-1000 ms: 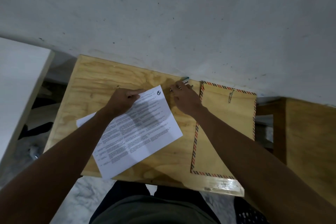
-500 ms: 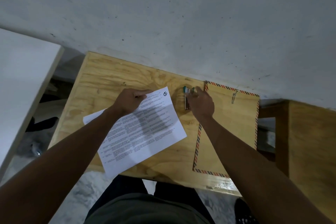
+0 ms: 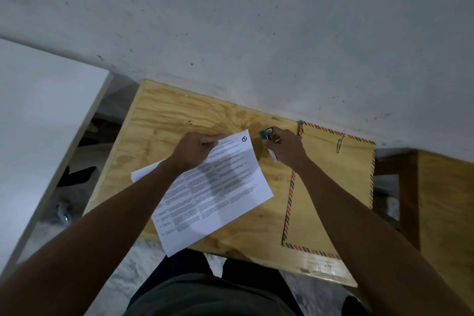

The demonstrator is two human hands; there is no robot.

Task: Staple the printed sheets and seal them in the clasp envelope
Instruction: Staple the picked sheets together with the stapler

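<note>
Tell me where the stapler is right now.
The stapler is in the right hand, at the table's far edge, between the printed sheets and the envelope.

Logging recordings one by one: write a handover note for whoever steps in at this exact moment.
Left hand: grip closed on the far edge of the printed sheets, which lie slanted on the wooden table, near corner overhanging its front edge.
Right hand: closed on the small stapler, beside the sheets' far right corner, not yet on the paper.
Clasp envelope: flat on the table to the right, metal clasp at its far end, partly under the right forearm.
Done: sheets gathered, stapler picked up.
Left: staple the corner, slide the sheets into the envelope, seal it.
</note>
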